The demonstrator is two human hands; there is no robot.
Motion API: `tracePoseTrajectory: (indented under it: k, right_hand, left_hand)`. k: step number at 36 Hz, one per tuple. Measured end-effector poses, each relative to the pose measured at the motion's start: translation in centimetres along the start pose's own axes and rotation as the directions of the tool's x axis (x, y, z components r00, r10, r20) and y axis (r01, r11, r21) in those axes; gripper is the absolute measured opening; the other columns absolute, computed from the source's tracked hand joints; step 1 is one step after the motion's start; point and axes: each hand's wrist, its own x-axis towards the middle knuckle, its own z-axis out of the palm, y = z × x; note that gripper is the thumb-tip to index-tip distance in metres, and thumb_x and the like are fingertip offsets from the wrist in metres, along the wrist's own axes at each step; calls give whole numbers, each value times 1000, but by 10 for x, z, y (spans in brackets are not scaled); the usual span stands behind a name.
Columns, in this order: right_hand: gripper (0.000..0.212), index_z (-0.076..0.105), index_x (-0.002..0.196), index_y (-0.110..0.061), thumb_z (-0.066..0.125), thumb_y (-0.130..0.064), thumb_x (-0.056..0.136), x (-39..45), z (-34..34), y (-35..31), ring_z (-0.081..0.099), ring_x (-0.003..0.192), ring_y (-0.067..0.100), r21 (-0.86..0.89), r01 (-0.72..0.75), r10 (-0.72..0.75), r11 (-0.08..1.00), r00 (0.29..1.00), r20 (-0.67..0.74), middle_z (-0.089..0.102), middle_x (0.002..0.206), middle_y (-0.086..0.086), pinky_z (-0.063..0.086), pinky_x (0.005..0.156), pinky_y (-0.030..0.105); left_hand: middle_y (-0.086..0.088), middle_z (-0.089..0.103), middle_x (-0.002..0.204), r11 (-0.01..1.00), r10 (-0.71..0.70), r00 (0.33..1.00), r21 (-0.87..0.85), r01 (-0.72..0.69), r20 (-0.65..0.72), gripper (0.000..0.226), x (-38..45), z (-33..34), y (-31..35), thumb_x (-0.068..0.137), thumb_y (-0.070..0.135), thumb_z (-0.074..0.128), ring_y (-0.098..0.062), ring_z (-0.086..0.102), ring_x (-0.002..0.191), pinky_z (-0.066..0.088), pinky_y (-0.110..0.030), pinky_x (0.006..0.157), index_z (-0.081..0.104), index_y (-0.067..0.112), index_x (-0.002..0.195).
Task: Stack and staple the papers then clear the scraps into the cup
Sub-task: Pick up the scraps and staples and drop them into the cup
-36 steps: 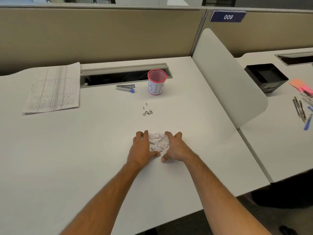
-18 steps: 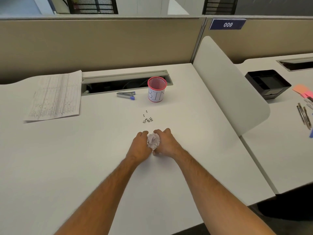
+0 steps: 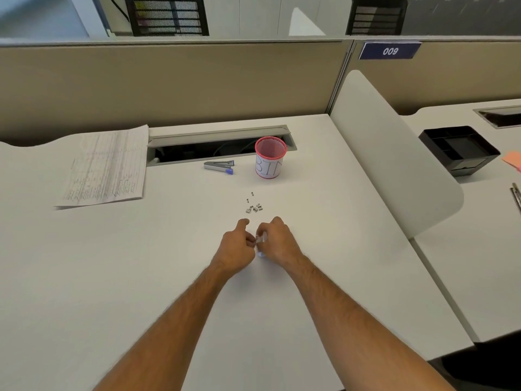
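Scraps of white paper (image 3: 261, 241) are bunched into a small crumpled wad between both hands, low over the white desk (image 3: 112, 277), with only slivers showing between the fingers. The left hand (image 3: 235, 248) is curled against the wad from its side, forefinger crooked forward; the right hand (image 3: 277, 240) is closed around the wad from the other side, fingers bent over it. Both hands press the wad together between them.

Just beyond the hands lies a scatter of small metal staple pieces (image 3: 254, 206), loose on the desk. Farther back stands the cup (image 3: 270, 157), a pink mesh pot with a white label wrapped round it, hand-lettered "BIN". Beside the cup, to its left, lies a grey stapler (image 3: 219, 166) with a blue tip. The stacked papers (image 3: 105, 166), printed with fine lines too small to read, rest at the far left of the desk. A blue sign (image 3: 390, 50) on the partition reads "009".
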Motion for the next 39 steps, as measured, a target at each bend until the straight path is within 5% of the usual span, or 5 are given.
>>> tracePoseTrajectory:
  k: [3,9,24,33,39]
  right_hand:
    - [18,72,93,-10,78,-7,77,3,-2,1,59,70,16,0,-7,7,1000,1000,-7,61,102,7,38,52,19]
    - [14,77,95,-7,68,-4,84,7,-15,3,59,80,17,0,-45,45,999,999,-24,69,92,7,43,69,22]
    - [15,79,82,-6,67,-1,75,28,-91,-14,71,67,15,223,-71,87,972,994,-62,71,70,0,48,57,16]
    - [13,78,78,-5,67,0,75,73,-136,-42,71,78,22,230,-10,60,973,976,-211,74,82,6,43,54,17]
    - [9,80,81,-9,72,-5,80,121,-146,-53,67,96,24,229,-15,85,973,951,-297,76,99,8,56,78,30]
  left_hand:
    - [0,66,103,1000,-4,1000,12,5,-21,57,0,-3,0,89,3,53,-20,66,96,50,-25,84,42,12,144]
    - [-7,68,113,992,-14,996,120,25,-93,40,4,-10,0,90,7,53,-20,62,91,50,-26,80,57,11,130]
    - [-6,70,118,985,41,983,172,-9,-182,27,24,-29,25,97,9,50,-21,64,100,51,-27,90,65,11,119]
    - [-4,69,121,989,50,973,145,-18,-226,27,48,-53,37,97,10,52,-20,65,103,52,-29,93,65,11,120]
    - [-4,67,126,991,34,969,134,-1,-244,29,73,-68,42,98,12,53,-21,65,110,51,-30,98,64,13,125]
